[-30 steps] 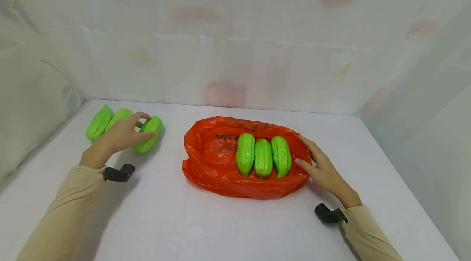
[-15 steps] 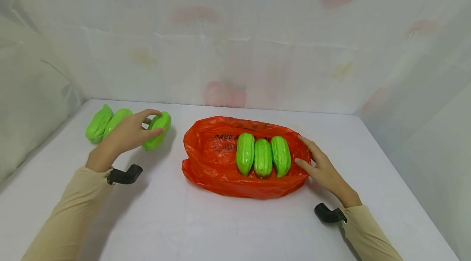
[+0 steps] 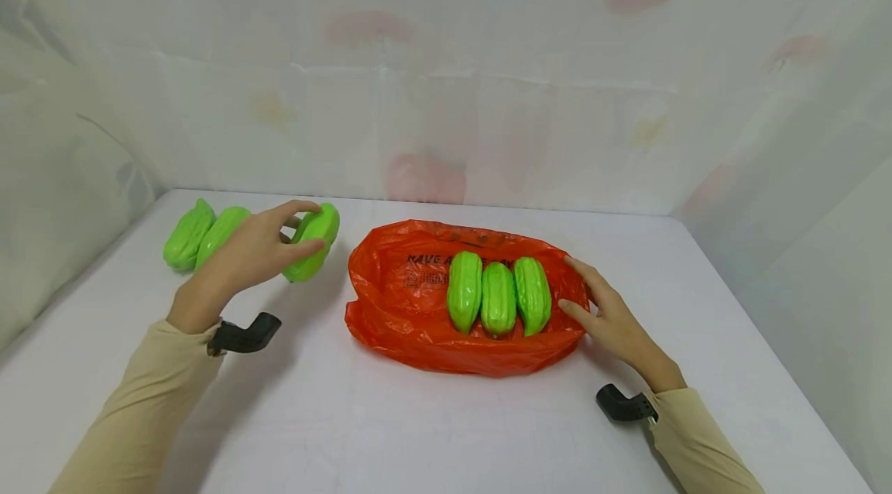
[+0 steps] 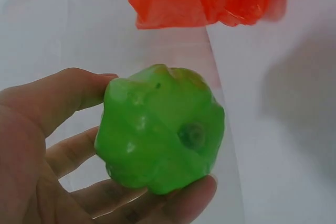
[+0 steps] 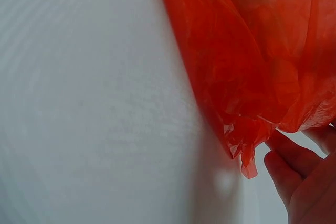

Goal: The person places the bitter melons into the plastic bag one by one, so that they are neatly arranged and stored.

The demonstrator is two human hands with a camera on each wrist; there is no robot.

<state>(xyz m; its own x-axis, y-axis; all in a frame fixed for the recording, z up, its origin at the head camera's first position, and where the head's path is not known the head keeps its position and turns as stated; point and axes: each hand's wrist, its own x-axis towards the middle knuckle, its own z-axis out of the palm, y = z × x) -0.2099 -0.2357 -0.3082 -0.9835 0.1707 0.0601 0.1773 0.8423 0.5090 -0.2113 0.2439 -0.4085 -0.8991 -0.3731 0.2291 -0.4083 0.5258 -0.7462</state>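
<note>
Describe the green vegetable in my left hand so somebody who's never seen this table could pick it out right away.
On the white table, find the red plastic bag. Just left of it is your left hand, holding a lobed green vegetable. It is the only one in a hand: two others lie farther left, three more inside the bag.

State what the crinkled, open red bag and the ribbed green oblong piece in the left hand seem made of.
The crinkled, open red bag: apparently thin, glossy plastic film, judging by its sharp creases and translucency. The ribbed green oblong piece in the left hand: shiny, perhaps coated foam or moulded plastic, given its highlights; core hidden.
</note>
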